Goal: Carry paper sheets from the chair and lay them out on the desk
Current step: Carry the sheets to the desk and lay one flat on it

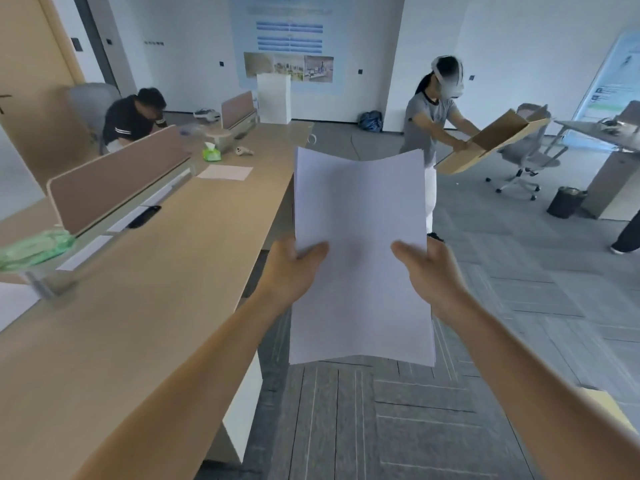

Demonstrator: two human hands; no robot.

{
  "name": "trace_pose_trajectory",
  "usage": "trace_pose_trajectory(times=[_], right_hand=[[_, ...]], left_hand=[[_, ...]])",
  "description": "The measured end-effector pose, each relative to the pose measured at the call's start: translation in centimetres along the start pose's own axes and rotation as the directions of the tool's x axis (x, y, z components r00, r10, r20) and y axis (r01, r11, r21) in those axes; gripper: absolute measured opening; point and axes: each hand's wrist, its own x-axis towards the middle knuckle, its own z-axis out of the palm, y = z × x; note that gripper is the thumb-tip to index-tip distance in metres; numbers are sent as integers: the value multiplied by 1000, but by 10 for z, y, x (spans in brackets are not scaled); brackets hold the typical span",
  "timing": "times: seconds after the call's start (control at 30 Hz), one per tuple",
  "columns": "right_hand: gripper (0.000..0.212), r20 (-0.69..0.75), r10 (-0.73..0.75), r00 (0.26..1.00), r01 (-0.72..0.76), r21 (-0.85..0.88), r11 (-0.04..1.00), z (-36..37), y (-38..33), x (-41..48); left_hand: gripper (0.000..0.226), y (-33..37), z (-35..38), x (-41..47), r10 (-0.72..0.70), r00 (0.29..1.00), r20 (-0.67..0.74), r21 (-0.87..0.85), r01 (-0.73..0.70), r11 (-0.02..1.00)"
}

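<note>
A stack of white paper sheets [360, 216] hangs in front of me over the grey floor, just right of the desk's edge. My left hand [292, 268] grips its left side with the thumb on top. On the right side, my right hand [427, 271] holds it the same way. The long wooden desk [166, 271] runs along my left. One white sheet [225, 172] lies flat on the desk farther away. No chair with sheets is in sight near me.
A person sits at the far left behind pink dividers [117, 183]. Another person [429, 133] stands ahead right, holding a cardboard box [491, 142]. Green tissue packs [211, 153], a controller and a black object lie on the desk. Office chair [523, 157] and bin [566, 201] stand right.
</note>
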Motion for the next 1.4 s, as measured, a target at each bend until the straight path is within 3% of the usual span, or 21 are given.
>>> trace_pose_trajectory(times=[0.27,0.5,0.67,0.87,0.97,1.13,1.2,1.27,1.4], right_hand=[[36,1,30,1000,-30,109,994,38,48,211],[42,183,6,983,-25,100,995,86,49,386],[39,320,10,947,-46,107,993,159,55,499],[43,399,-51,916,21,79,997,275,63,639],[34,468,-7,884,-3,23,1000,341,63,708],[40,548,97,831,-152,57,987,441,61,805],[42,618,123,777,-218,80,973,478,55,832],[40,697,86,712,-235,121,965,518,51,859],[8,800,-120,588,-117,231,966,603,53,902]], left_hand=[[11,-40,46,203,-32,998,-59,68,36,997],[10,-67,39,360,-77,976,-203,68,92,993],[20,-106,5,454,-106,947,-305,62,130,990],[14,-191,-58,583,-155,926,-344,29,176,984],[28,-226,-93,646,-191,904,-383,16,213,977],[22,-262,-146,727,-259,840,-477,-14,287,958],[20,-280,-164,749,-290,815,-501,-45,310,950],[25,-303,-180,769,-352,763,-542,-112,350,930],[11,-361,-206,803,-427,584,-690,-251,360,898]])
